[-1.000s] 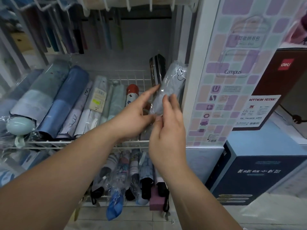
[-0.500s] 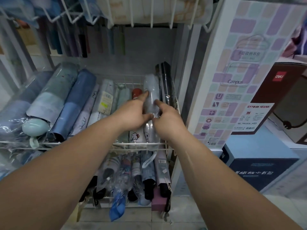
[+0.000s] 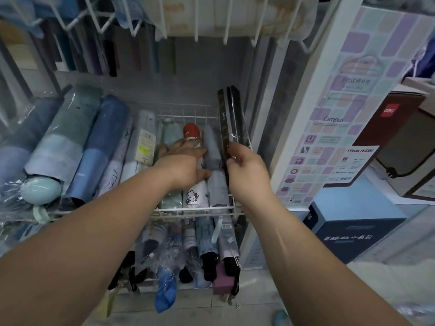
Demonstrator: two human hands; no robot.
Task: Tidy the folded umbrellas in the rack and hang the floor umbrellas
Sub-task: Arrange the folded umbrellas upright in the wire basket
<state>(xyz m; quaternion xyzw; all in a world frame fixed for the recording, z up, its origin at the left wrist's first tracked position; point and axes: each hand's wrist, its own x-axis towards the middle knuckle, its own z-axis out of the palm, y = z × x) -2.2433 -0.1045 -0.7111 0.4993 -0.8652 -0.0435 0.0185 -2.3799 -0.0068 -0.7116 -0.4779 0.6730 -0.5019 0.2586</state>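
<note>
Centre frame, wire rack (image 3: 195, 210): grey folded umbrella (image 3: 215, 161) lies between left hand (image 3: 182, 161), spread flat on its neighbours, and right hand (image 3: 244, 164), pinching black flat umbrella (image 3: 231, 118). Black one should be pressed rightward, row kept parallel.
</note>
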